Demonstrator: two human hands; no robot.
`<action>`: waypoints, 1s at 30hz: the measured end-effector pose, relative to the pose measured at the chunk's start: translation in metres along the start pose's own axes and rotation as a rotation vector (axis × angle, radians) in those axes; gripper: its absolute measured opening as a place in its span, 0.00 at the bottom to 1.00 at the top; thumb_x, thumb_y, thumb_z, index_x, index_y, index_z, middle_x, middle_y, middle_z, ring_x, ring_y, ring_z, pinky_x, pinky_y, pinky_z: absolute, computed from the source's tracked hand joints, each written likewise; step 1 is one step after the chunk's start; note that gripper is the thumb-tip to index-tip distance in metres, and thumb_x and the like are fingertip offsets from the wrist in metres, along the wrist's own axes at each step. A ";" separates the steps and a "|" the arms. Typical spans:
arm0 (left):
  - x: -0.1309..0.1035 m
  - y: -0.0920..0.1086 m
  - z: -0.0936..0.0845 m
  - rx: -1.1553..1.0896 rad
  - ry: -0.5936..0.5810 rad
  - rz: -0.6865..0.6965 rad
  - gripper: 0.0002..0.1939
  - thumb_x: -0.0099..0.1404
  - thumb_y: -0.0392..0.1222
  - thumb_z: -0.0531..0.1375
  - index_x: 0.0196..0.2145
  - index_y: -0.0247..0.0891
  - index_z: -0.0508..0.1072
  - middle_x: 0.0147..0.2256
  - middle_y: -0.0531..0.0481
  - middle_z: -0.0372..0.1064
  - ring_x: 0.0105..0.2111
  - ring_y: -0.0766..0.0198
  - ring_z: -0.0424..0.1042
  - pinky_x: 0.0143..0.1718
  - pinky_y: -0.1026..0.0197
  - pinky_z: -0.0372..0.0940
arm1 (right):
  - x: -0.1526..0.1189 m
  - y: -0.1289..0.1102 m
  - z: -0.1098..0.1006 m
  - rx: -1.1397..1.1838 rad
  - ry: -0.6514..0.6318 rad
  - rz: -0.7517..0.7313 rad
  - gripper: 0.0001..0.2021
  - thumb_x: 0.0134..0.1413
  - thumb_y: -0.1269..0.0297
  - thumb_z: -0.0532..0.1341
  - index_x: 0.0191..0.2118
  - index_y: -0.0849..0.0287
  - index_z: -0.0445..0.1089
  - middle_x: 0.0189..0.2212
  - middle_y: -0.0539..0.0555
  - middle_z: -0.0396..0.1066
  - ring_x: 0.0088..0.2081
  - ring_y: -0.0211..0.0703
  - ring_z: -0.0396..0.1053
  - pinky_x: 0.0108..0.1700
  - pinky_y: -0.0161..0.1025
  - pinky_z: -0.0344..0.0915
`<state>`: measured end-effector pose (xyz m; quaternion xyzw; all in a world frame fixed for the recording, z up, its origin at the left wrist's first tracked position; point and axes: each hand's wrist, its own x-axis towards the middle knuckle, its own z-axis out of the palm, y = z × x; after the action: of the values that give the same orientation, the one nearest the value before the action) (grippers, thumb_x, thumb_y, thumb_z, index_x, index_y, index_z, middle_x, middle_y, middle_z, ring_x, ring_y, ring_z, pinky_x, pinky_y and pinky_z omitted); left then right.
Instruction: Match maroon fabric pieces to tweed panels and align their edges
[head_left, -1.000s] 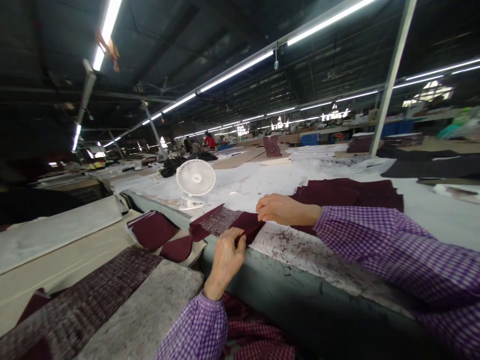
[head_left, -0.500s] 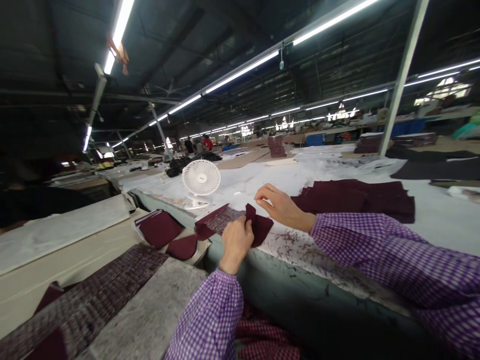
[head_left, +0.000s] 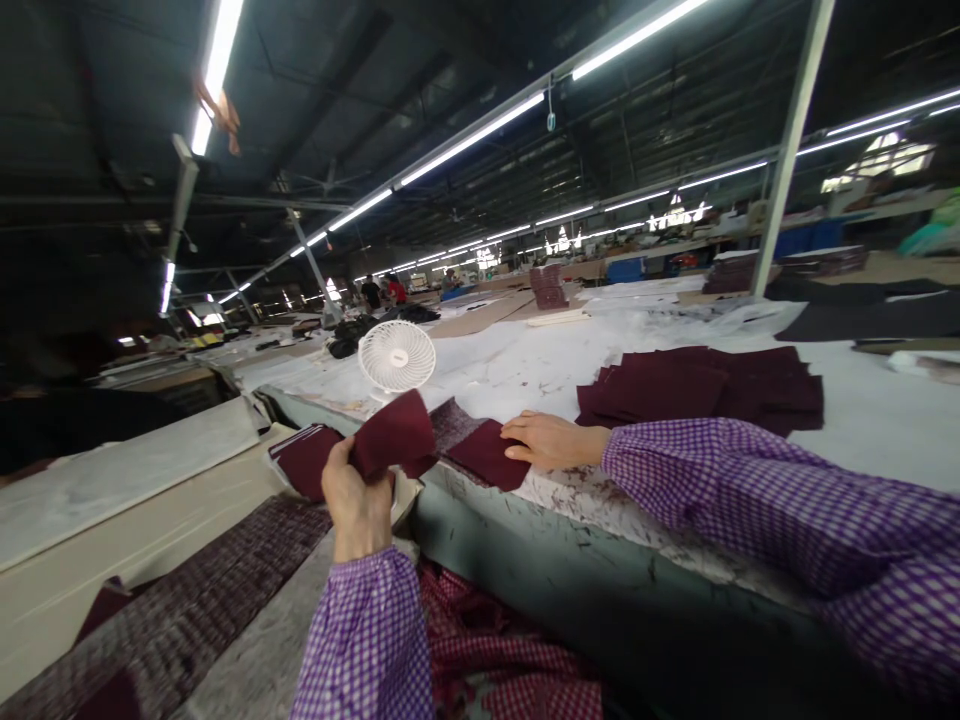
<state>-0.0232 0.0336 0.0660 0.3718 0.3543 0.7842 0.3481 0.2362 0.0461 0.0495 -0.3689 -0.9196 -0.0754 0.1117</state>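
My left hand (head_left: 355, 500) grips a maroon fabric piece (head_left: 396, 432) by its left edge, raised near the table's front edge. Its thumb is on the near side; some fingers are hidden. My right hand (head_left: 551, 440) lies palm down with fingers stretched out, its fingertips on another maroon cut piece (head_left: 491, 455) on the table. Between the hands, a speckled grey-maroon piece (head_left: 454, 425) lies partly under that cut piece. A stack of maroon pieces with pale edges (head_left: 304, 460) sits left of my left hand.
A white fan (head_left: 397, 357) stands behind the fabric. Maroon panels (head_left: 697, 390) are piled at right on the white-covered table (head_left: 517, 350). On the left, a speckled fabric strip (head_left: 225, 570) lies beside a grey board (head_left: 262, 640). A metal post (head_left: 791, 150) rises at right.
My left hand has moved left and lifted a maroon piece off the table. My right hand has come down from the air onto the maroon piece there.
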 end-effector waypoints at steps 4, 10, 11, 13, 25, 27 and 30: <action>-0.007 0.019 -0.002 0.099 0.276 0.154 0.09 0.57 0.40 0.54 0.23 0.39 0.55 0.19 0.60 0.48 0.19 0.72 0.53 0.22 0.68 0.57 | 0.001 0.000 0.001 0.041 0.001 0.019 0.19 0.60 0.62 0.51 0.49 0.69 0.70 0.49 0.65 0.68 0.50 0.50 0.65 0.55 0.48 0.57; -0.070 0.005 0.041 0.922 -0.389 0.476 0.12 0.61 0.40 0.51 0.21 0.40 0.56 0.21 0.56 0.54 0.23 0.67 0.58 0.27 0.63 0.57 | -0.011 0.004 -0.035 0.538 0.027 0.349 0.24 0.62 0.53 0.48 0.50 0.68 0.67 0.45 0.66 0.71 0.45 0.50 0.69 0.49 0.48 0.64; -0.083 -0.001 0.048 0.987 -0.517 0.522 0.10 0.62 0.38 0.51 0.22 0.40 0.57 0.23 0.54 0.58 0.25 0.65 0.61 0.30 0.61 0.59 | -0.017 0.004 -0.044 0.711 -0.046 0.441 0.28 0.63 0.49 0.43 0.52 0.69 0.65 0.40 0.66 0.73 0.40 0.48 0.72 0.43 0.46 0.67; -0.108 -0.010 0.058 1.055 -0.760 0.602 0.09 0.63 0.36 0.49 0.24 0.39 0.60 0.29 0.49 0.63 0.31 0.62 0.65 0.35 0.59 0.62 | -0.032 0.006 -0.057 0.991 -0.225 0.567 0.36 0.62 0.42 0.36 0.58 0.70 0.57 0.35 0.65 0.74 0.32 0.46 0.73 0.34 0.43 0.69; -0.100 -0.013 0.068 0.971 -0.670 0.519 0.10 0.64 0.42 0.55 0.40 0.35 0.70 0.40 0.43 0.70 0.43 0.53 0.66 0.46 0.51 0.61 | -0.074 -0.001 -0.057 0.896 -0.097 0.441 0.28 0.50 0.64 0.60 0.57 0.67 0.56 0.26 0.48 0.64 0.25 0.34 0.60 0.27 0.33 0.56; -0.087 -0.022 0.077 1.040 -0.702 0.374 0.14 0.63 0.43 0.56 0.43 0.34 0.71 0.41 0.42 0.72 0.44 0.52 0.67 0.46 0.51 0.61 | -0.076 -0.001 -0.057 0.918 -0.122 0.436 0.29 0.50 0.64 0.59 0.58 0.67 0.55 0.26 0.48 0.64 0.25 0.35 0.60 0.28 0.34 0.57; -0.080 -0.034 0.092 1.052 -0.847 0.133 0.12 0.61 0.44 0.58 0.40 0.38 0.75 0.36 0.47 0.75 0.38 0.57 0.70 0.41 0.57 0.63 | -0.078 0.002 -0.056 0.872 -0.144 0.417 0.29 0.50 0.65 0.59 0.58 0.68 0.55 0.26 0.49 0.65 0.26 0.35 0.60 0.28 0.34 0.56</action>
<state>0.1013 0.0137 0.0550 0.7878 0.4983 0.3139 0.1804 0.3009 -0.0170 0.0831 -0.4683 -0.7775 0.3665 0.2046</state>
